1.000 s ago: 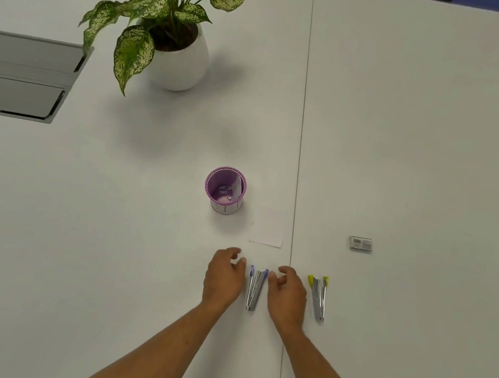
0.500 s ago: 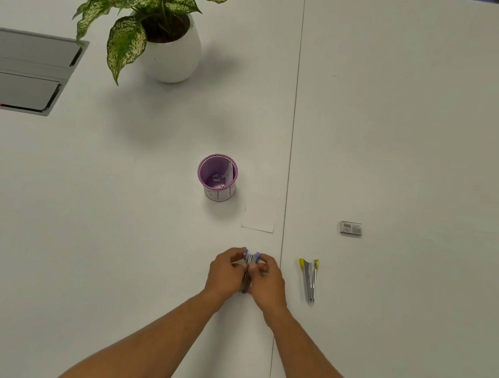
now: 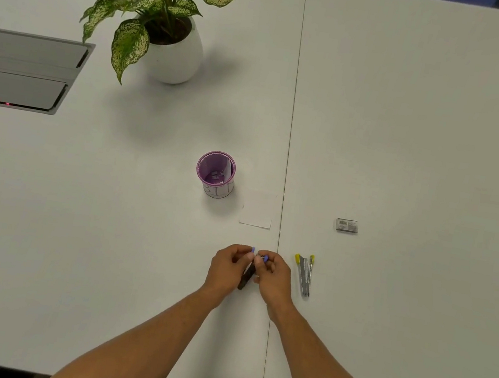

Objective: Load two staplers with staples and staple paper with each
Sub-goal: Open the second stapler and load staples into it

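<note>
Both hands closed on the purple-tipped stapler (image 3: 248, 274), lifted just off the white worktop (image 3: 411, 149): left hand (image 3: 226, 268) pinches one purple end, right hand (image 3: 271, 272) pinches the other. Landmark = purple cup (image 3: 215, 173). Held stapler sits near-side and slightly right of it. Paper slip (image 3: 258, 209) lies flat just right of the cup. Yellow-tipped stapler (image 3: 304, 274) further right and nearer. Staple box (image 3: 347, 226) well right.

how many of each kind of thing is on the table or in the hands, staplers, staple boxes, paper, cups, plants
Staplers: 2, blue-tipped stapler in both hands, yellow-tipped stapler lying on the table
Small grey staple box: 1
White paper sheet: 1
Purple cup: 1
Potted plant in white pot: 1
Total: 6
</note>
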Available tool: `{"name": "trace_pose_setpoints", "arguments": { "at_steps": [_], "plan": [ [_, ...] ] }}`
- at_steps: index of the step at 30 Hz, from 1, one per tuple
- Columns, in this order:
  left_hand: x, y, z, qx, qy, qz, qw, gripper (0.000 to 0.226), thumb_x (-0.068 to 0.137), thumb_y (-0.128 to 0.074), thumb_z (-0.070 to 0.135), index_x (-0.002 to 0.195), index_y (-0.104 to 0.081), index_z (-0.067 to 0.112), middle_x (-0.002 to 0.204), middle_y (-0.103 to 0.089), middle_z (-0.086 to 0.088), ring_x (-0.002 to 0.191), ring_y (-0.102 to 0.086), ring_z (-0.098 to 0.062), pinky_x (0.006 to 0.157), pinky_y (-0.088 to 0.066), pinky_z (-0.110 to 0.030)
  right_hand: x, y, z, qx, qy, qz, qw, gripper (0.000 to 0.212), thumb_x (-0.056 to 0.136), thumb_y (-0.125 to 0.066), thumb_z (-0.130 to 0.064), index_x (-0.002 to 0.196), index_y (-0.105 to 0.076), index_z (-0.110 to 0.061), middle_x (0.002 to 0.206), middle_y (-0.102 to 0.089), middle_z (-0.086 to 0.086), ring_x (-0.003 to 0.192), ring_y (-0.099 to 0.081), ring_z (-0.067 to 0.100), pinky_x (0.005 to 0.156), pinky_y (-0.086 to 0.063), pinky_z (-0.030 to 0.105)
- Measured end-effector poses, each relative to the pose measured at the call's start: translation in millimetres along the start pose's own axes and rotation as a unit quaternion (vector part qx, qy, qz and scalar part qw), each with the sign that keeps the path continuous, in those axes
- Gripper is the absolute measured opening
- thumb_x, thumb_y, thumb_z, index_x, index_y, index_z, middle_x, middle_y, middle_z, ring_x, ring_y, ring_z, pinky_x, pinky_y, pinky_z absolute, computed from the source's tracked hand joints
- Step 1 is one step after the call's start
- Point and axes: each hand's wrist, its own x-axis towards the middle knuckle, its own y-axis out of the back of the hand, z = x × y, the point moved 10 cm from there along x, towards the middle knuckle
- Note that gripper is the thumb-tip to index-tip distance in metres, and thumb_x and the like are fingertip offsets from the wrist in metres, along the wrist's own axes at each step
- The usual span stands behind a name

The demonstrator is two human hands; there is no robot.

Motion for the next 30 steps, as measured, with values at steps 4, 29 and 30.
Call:
{"name": "trace_pose_setpoints", "arguments": {
  "at_steps": [4, 29, 30],
  "plan": [
    [-2.0, -6.0, 12.8, 0.018, -0.022, -0.005, 1.0, 0.023, 0.1, -0.049, 0.032, 0.115, -0.061, 0.02, 0.103, -0.066, 0.006, 0.089, -0.062, -0.003, 0.068, -0.046, -0.009, -3.8, -0.9, -13.3, 0.025, 0.014, -0.006, 1.0, 0.011, 0.098, -0.056, -0.016, 0.105, -0.064, -0.012, 0.101, -0.071, 0.013, 0.096, -0.069, 0.028, 0.085, -0.058, 0.048],
    [-5.0, -0.7, 42.8, -0.367, 0.076, 0.108, 0.921, 0.026, 0.101, -0.04, 0.018, 0.099, -0.062, 0.006, 0.076, -0.061, -0.009, 0.069, -0.07, -0.022, 0.068, -0.06, -0.033, -40.7, 12.1, -39.6, 0.15, -0.113, -0.169, 0.968, 0.018, 0.086, -0.068, -0.017, 0.094, -0.066, -0.001, 0.097, -0.072, 0.019, 0.093, -0.071, 0.039, 0.08, -0.06, 0.046],
    [-5.9, -4.6, 45.8, -0.382, 0.075, 0.09, 0.917, 0.025, 0.1, -0.041, 0.017, 0.099, -0.063, 0.004, 0.074, -0.062, -0.009, 0.065, -0.07, -0.022, 0.067, -0.06, -0.033, -45.6, 8.7, -37.7, 0.16, -0.123, -0.201, 0.959, 0.021, 0.087, -0.067, -0.02, 0.096, -0.067, -0.001, 0.1, -0.072, 0.02, 0.095, -0.071, 0.041, 0.08, -0.06, 0.047]
  ]
}}
